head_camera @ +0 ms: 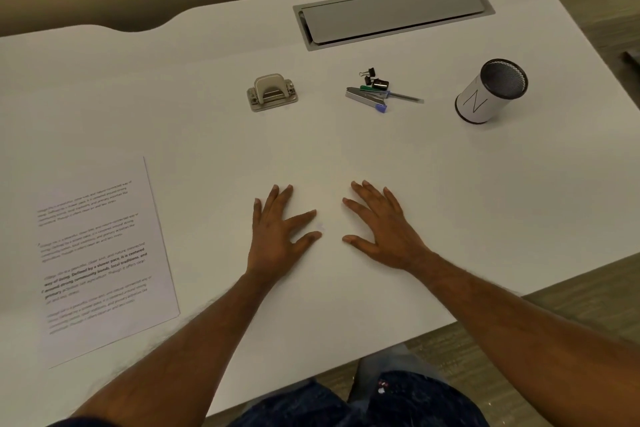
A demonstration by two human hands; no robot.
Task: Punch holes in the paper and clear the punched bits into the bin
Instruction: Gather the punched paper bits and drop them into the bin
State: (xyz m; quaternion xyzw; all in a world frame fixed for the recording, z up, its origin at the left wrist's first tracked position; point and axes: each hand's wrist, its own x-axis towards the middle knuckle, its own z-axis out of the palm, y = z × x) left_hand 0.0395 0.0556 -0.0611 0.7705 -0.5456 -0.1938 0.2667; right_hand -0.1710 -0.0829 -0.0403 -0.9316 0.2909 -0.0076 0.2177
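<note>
A printed sheet of paper (pixel 100 253) lies flat at the left of the white desk (pixel 450 204). A beige two-hole punch (pixel 272 92) stands farther back, near the middle. At the right stands a small mesh bin (pixel 490 92) wrapped in white paper marked with an N. My left hand (pixel 280 236) and my right hand (pixel 381 230) rest palm down on the desk near its front, fingers spread, holding nothing. A faint speck (pixel 321 227) lies between the two thumbs; I cannot tell what it is.
A small heap of office items (pixel 377 90) lies between punch and bin: black binder clips, a strip of staples, a pen. A grey cable hatch (pixel 393 12) is set into the desk at the back. The desk's front edge runs close to my lap.
</note>
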